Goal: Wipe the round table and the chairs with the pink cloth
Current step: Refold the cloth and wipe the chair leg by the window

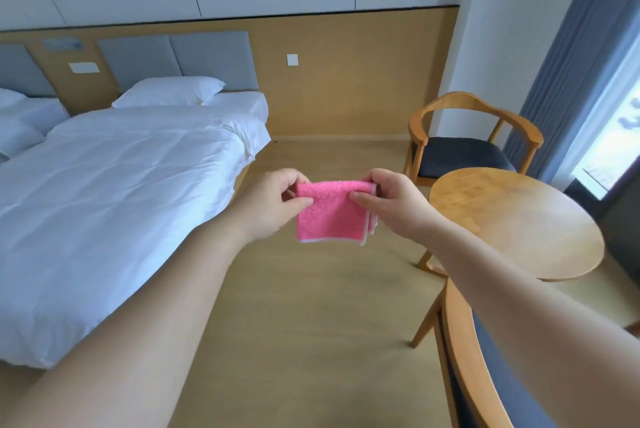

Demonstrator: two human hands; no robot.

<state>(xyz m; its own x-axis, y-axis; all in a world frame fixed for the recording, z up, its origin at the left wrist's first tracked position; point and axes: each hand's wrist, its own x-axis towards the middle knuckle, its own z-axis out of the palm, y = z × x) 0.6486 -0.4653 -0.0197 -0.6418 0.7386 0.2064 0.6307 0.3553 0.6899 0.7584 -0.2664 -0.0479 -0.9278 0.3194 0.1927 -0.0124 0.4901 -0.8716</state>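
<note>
cloth (329, 212): folded, pink, white-edged, held up over the floor (311, 323), left of the bench
left hand (273, 205): pinches the cloth's upper left corner
right hand (388, 202): pinches its upper right corner
bench (519, 223): round, wooden, right of the hands
chairs: one (464, 143) beyond the bench, one (464, 341) nearest, under the right forearm
bed (121, 185): left; bare floor between it and the bench

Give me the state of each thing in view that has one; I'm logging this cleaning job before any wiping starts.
pink cloth: folded, held up in the air, touching no furniture.
left hand: pinches the cloth's left edge.
right hand: pinches the cloth's right edge.
round table: bare top, not touched.
far chair: upright, seat unoccupied.
near chair: upright, only its backrest in view.
bed: made, white duvet spread flat.
</note>
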